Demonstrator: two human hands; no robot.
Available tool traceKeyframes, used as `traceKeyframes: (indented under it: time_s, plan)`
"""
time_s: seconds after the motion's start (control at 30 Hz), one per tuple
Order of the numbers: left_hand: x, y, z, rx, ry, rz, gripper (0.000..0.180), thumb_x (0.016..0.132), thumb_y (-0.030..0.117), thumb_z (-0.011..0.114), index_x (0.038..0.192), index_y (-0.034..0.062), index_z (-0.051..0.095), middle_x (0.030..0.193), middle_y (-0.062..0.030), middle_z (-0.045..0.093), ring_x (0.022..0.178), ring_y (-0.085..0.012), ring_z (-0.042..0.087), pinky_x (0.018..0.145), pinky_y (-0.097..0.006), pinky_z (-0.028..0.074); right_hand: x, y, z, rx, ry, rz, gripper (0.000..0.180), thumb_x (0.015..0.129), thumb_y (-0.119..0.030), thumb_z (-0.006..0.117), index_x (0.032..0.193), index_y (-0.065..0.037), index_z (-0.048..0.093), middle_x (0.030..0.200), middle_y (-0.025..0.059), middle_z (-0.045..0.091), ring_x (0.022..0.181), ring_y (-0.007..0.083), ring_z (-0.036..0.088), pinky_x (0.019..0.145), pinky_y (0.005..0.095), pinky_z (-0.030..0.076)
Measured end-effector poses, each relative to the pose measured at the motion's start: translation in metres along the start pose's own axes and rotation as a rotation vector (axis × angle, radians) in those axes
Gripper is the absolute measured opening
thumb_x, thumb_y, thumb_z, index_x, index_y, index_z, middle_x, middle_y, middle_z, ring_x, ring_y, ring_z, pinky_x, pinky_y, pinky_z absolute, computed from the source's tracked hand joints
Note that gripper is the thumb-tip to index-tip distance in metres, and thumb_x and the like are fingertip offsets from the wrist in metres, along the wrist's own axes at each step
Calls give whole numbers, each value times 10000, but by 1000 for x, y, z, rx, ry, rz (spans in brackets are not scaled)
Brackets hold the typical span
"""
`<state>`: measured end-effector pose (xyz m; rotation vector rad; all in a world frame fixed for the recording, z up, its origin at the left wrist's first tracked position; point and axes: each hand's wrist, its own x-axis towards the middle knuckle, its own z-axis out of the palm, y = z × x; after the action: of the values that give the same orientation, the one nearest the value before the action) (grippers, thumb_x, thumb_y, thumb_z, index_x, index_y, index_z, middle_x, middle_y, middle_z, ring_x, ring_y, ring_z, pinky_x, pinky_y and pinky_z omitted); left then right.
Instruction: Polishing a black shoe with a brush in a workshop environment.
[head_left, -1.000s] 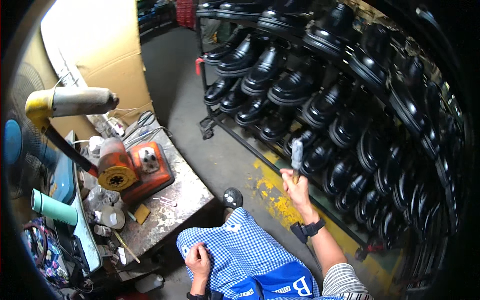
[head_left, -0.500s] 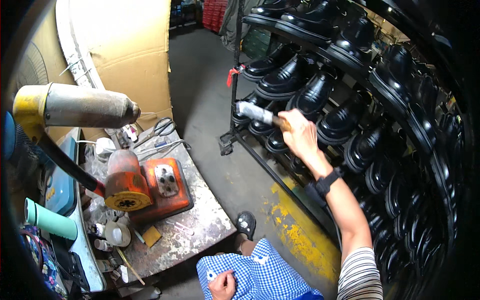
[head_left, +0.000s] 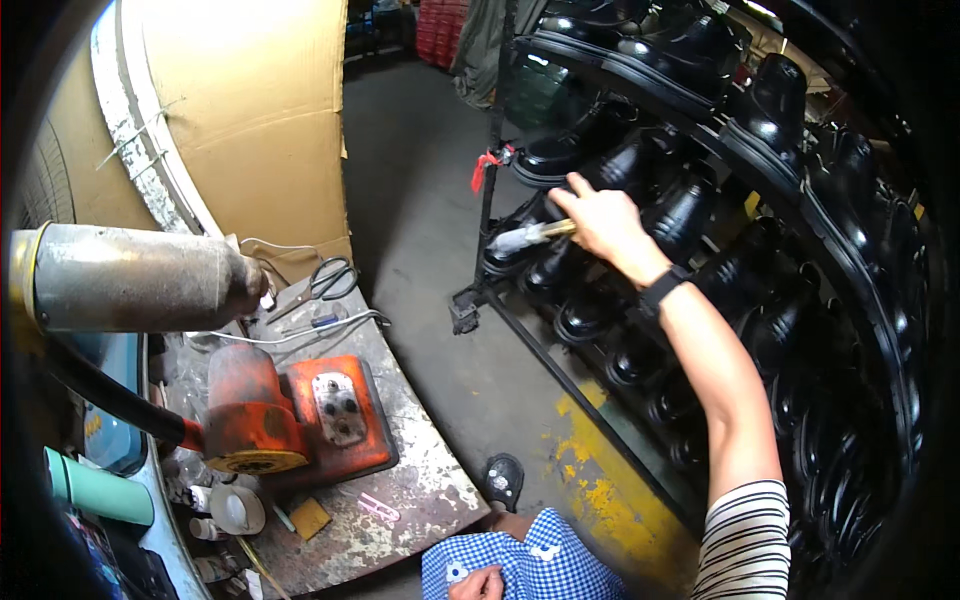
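Note:
My right hand point(head_left: 603, 222) is stretched out toward a metal rack point(head_left: 487, 180) of black shoes point(head_left: 680, 215) and grips a small hammer point(head_left: 525, 236) by its wooden handle, its metal head pointing left near the rack's upright post. A dark band sits on that wrist. My left hand point(head_left: 478, 583) rests on my lap at the bottom edge, on blue checked cloth point(head_left: 545, 560); only its top shows and its fingers are hidden.
A worn metal workbench point(head_left: 420, 490) on the left carries an orange machine point(head_left: 290, 415), scissors point(head_left: 325, 280), cables and tape rolls. A grey metal cylinder point(head_left: 130, 280) juts in from the left. Cardboard point(head_left: 255, 120) leans behind. Yellow paint marks the concrete floor point(head_left: 600, 490).
My right hand has risen with the hammer from low by the floor up to the rack's upper left shoes. The view has tilted up and left.

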<state>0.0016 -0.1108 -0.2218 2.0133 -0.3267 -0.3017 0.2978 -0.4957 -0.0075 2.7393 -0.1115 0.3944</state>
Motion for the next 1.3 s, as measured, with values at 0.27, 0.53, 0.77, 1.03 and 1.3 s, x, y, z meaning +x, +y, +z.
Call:
traceKeyframes:
  time_s: [0.27,0.53,0.77,1.03,1.3]
  plan:
    - [21,-4,1,-38,-78,-91,116,796,84,557,867,22,625,817,-150,629,764,-303,599,713,-365,465,-11,34,10,165,-5,12,434,677,-187,665,1102,-174,573,1241,122,491,873,287,618,770,376,501]
    - [31,-9,4,-55,-122,-143,157,837,122,517,906,35,627,852,-151,625,796,-293,590,721,-345,457,43,6,19,56,69,52,625,655,-264,717,1214,-138,467,1258,171,456,847,285,624,744,365,508]
    - [38,-6,3,17,-199,-219,182,843,150,508,913,33,629,822,-165,623,772,-312,588,696,-365,454,77,7,68,-295,249,57,543,721,-168,576,1238,-63,442,1150,304,496,605,275,637,526,340,512]
    - [46,-3,1,-60,-198,-275,188,844,148,504,920,28,628,815,-173,621,768,-320,589,704,-376,453,67,-4,56,-238,237,-84,495,755,-201,548,1202,-8,461,1118,341,493,571,293,635,510,347,520]
    - [45,-6,2,-87,-194,-217,172,842,138,516,919,39,633,773,-148,623,674,-262,594,623,-327,460,37,-19,37,63,272,-74,537,680,-91,596,1190,-4,453,1171,275,488,674,333,619,617,360,522]
